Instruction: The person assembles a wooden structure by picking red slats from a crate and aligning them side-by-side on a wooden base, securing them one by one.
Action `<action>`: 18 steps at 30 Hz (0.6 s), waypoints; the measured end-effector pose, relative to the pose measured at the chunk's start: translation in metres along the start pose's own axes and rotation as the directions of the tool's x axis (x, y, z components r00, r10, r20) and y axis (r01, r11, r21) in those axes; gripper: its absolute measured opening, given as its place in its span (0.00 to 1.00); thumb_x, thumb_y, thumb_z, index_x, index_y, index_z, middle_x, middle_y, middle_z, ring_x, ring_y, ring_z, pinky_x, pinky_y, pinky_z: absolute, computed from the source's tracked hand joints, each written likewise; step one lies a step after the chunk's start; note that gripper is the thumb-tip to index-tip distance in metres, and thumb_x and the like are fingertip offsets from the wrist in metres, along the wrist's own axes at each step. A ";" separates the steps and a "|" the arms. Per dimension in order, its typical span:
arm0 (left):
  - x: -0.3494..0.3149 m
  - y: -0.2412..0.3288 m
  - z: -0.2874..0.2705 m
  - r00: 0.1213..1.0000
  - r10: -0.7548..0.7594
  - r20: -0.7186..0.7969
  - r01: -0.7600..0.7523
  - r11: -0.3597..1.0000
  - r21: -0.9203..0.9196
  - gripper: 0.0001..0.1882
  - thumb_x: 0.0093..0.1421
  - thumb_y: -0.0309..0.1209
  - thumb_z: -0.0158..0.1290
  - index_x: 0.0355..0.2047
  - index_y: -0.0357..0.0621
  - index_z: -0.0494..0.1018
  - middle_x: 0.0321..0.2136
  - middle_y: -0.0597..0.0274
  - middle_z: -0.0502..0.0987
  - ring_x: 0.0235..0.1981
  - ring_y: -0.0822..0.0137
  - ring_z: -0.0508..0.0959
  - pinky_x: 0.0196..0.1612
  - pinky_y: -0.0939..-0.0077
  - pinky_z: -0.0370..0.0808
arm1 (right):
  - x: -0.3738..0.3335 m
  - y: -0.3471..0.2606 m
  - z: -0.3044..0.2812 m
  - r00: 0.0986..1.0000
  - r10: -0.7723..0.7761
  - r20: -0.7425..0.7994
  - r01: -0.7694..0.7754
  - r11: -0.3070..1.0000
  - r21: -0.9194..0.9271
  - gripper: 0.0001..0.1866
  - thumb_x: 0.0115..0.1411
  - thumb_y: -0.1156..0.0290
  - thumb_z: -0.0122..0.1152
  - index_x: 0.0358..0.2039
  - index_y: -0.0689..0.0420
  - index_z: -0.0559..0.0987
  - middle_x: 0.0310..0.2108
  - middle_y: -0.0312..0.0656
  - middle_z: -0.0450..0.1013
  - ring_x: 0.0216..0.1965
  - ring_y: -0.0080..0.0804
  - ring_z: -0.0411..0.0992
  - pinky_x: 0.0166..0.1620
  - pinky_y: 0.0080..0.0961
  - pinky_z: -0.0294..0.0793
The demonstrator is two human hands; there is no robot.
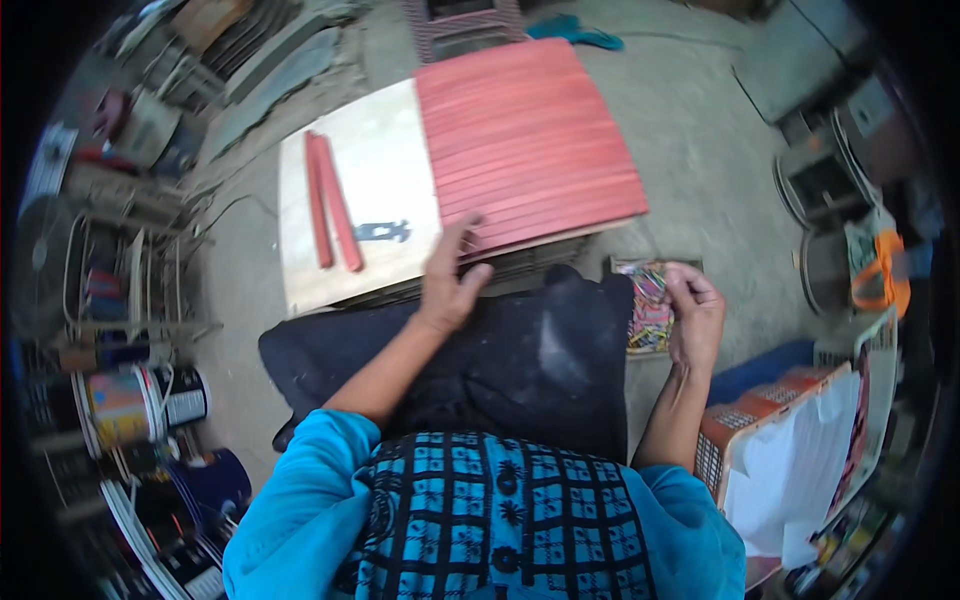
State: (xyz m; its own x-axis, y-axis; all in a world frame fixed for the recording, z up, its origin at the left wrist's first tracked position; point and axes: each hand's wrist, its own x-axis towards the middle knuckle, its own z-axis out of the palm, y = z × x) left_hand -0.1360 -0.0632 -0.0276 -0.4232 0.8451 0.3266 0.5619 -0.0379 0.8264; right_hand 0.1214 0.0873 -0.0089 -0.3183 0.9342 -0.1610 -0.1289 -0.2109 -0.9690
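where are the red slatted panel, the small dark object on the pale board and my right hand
red slatted panel [528, 148]: head view, middle of its slatted top
small dark object [382, 232]: head view, middle of its body
right hand [698, 308]: head view, middle of the hand

Row of flat red strips [525, 140]: set side by side, running crosswise, covering the right portion of a pale flat board [385, 130]. Two loose red strips [342, 220]: lying lengthwise on the board's left portion, near ends spread. Rectangular tray [650, 355]: right of the board, interior multicoloured, details indistinct.
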 end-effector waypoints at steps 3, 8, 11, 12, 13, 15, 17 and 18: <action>-0.016 0.036 -0.009 0.989 -0.145 -0.008 0.122 0.861 -0.495 0.25 0.51 0.31 0.47 0.50 0.34 0.62 0.41 0.53 0.70 0.31 0.70 0.71 0.35 0.80 0.69 | -0.027 -0.013 0.080 0.947 0.014 0.320 0.041 0.986 -0.164 0.06 0.52 0.74 0.60 0.31 0.62 0.79 0.23 0.35 0.73 0.19 0.16 0.65 0.21 0.14 0.63; -0.036 0.034 -0.057 0.937 -0.349 0.029 0.190 0.439 -0.878 0.10 0.61 0.31 0.39 0.36 0.38 0.66 0.32 0.59 0.71 0.24 0.76 0.70 0.28 0.84 0.66 | -0.057 -0.005 0.179 0.791 0.014 0.612 0.210 0.933 -0.292 0.07 0.53 0.73 0.59 0.30 0.64 0.79 0.21 0.38 0.72 0.17 0.17 0.66 0.20 0.15 0.64; -0.043 0.024 -0.093 0.920 -0.351 -0.176 0.008 0.464 -0.886 0.09 0.62 0.31 0.39 0.32 0.39 0.66 0.28 0.60 0.70 0.24 0.74 0.69 0.28 0.82 0.66 | -0.052 0.006 0.223 0.729 0.052 0.682 0.200 0.937 -0.285 0.08 0.54 0.73 0.57 0.32 0.64 0.78 0.19 0.38 0.71 0.17 0.17 0.65 0.19 0.16 0.64; -0.046 0.017 -0.107 0.901 -0.350 -0.257 -0.072 0.464 -0.883 0.09 0.62 0.31 0.39 0.32 0.38 0.65 0.28 0.59 0.69 0.24 0.73 0.69 0.28 0.82 0.66 | -0.049 0.013 0.241 0.714 0.046 0.698 0.168 0.957 -0.235 0.09 0.55 0.73 0.57 0.33 0.65 0.77 0.19 0.38 0.70 0.17 0.17 0.66 0.18 0.16 0.65; -0.049 0.005 -0.120 0.875 -0.369 -0.313 -0.128 0.447 -0.885 0.09 0.62 0.31 0.39 0.31 0.38 0.65 0.28 0.58 0.69 0.25 0.72 0.69 0.30 0.81 0.66 | -0.042 0.023 0.257 0.703 0.016 0.711 0.253 0.929 -0.271 0.10 0.55 0.73 0.56 0.36 0.64 0.76 0.24 0.43 0.72 0.24 0.26 0.70 0.25 0.24 0.71; -0.053 -0.014 -0.137 0.854 -0.380 -0.355 -0.201 0.388 -0.899 0.09 0.62 0.31 0.39 0.32 0.38 0.65 0.28 0.59 0.69 0.26 0.71 0.70 0.31 0.80 0.66 | -0.010 0.071 0.277 0.642 -0.140 0.753 0.582 0.729 -0.361 0.11 0.54 0.72 0.56 0.37 0.64 0.76 0.30 0.46 0.71 0.31 0.31 0.70 0.31 0.28 0.71; -0.058 -0.026 -0.149 0.834 -0.391 -0.389 -0.253 0.357 -0.899 0.09 0.62 0.31 0.39 0.33 0.38 0.64 0.28 0.59 0.69 0.27 0.71 0.70 0.32 0.79 0.67 | 0.003 0.102 0.294 0.516 -0.268 0.814 0.822 0.422 -0.383 0.12 0.54 0.72 0.55 0.38 0.63 0.75 0.35 0.49 0.71 0.38 0.37 0.70 0.37 0.33 0.72; -0.060 -0.030 -0.154 0.829 -0.394 -0.398 -0.271 0.339 -0.901 0.08 0.62 0.31 0.39 0.33 0.38 0.64 0.28 0.59 0.69 0.27 0.71 0.70 0.33 0.79 0.67 | 0.004 0.112 0.302 0.527 -0.211 0.823 0.837 0.298 -0.459 0.12 0.53 0.71 0.56 0.38 0.62 0.75 0.39 0.50 0.69 0.42 0.41 0.68 0.41 0.36 0.70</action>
State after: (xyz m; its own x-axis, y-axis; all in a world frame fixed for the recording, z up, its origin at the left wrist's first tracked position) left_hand -0.2371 -0.1952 -0.0010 -0.8547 0.5032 0.1275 -0.3349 -0.7222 0.6052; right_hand -0.1776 -0.0195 -0.0617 -0.9139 0.2997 0.2737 0.1263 0.8509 -0.5100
